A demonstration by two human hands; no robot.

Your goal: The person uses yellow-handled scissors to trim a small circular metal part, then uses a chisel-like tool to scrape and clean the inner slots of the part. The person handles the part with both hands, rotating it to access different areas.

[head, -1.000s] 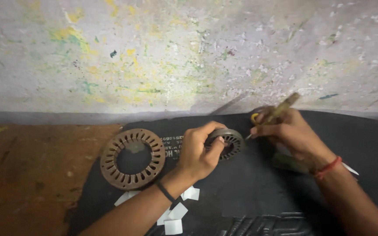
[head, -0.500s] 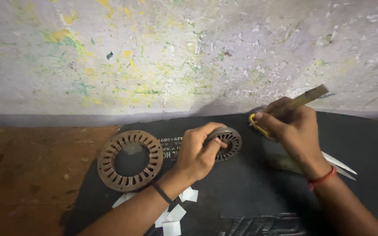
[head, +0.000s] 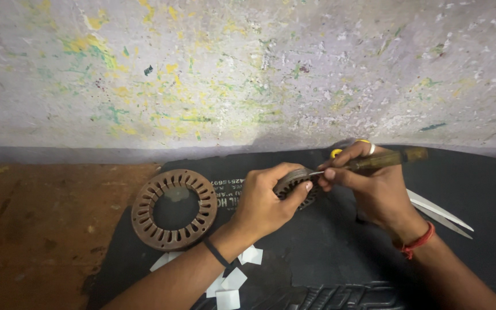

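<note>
Our left hand (head: 265, 201) grips a small stator (head: 295, 185); right hand (head: 368, 186), just beside it, clenches a screwdriver (head: 374, 161) touching it.

On the mat (head: 328, 258), a slotted ring (head: 174, 209) lies left of both hands. The small ring (head: 295, 185) sits between the hands, paper slips (head: 233, 280) lie nearer the camera, and scissors (head: 440, 210) lie right.

a black rubber mat (head: 328, 264) lies on the brown floor (head: 35, 229). on it: a rusty slotted metal ring (head: 174, 209) left, white paper bits (head: 233, 279) near, scissors (head: 440, 211) right.
</note>
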